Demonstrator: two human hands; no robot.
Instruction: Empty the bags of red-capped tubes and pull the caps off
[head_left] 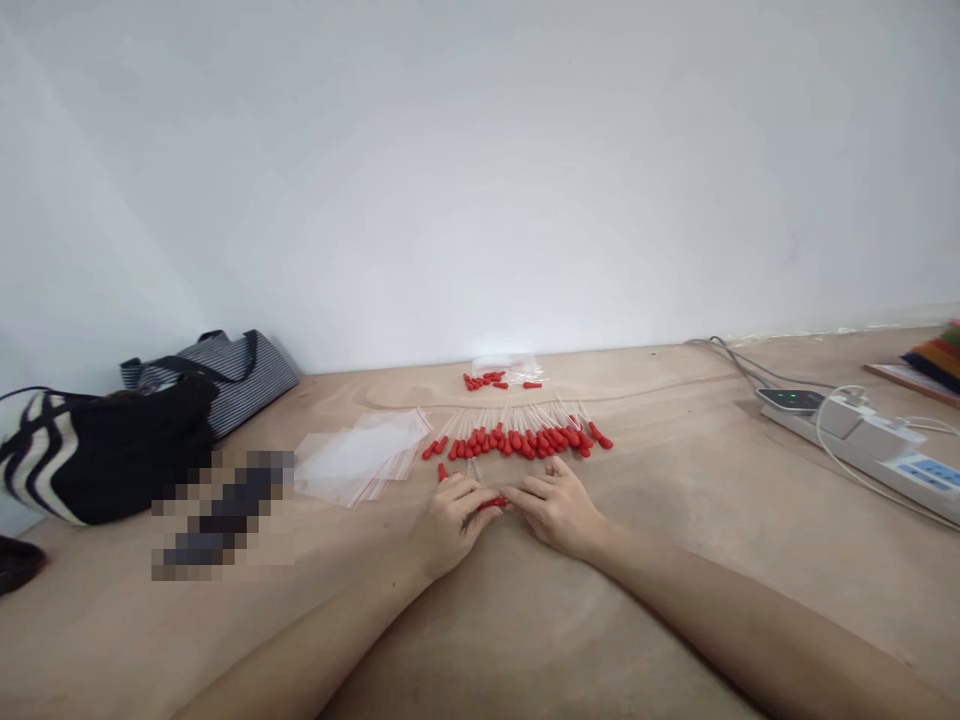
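Observation:
My left hand (452, 513) and my right hand (553, 505) meet at the middle of the wooden table (675, 520), fingers pinched together on one small red-bulbed dropper (493, 503) held between them. Just beyond my fingers lies a row of several clear droppers with red rubber bulbs (525, 437), bulbs toward me. One loose red bulb (442, 470) lies by my left hand. Farther back sits a small clear bag with several loose red bulbs (499, 379).
A stack of clear zip bags (360, 458) lies left of the droppers. Striped and black bags (135, 430) stand at the far left. A power strip with cables (862, 435) lies at the right, with coloured material (937, 360) at the far right edge.

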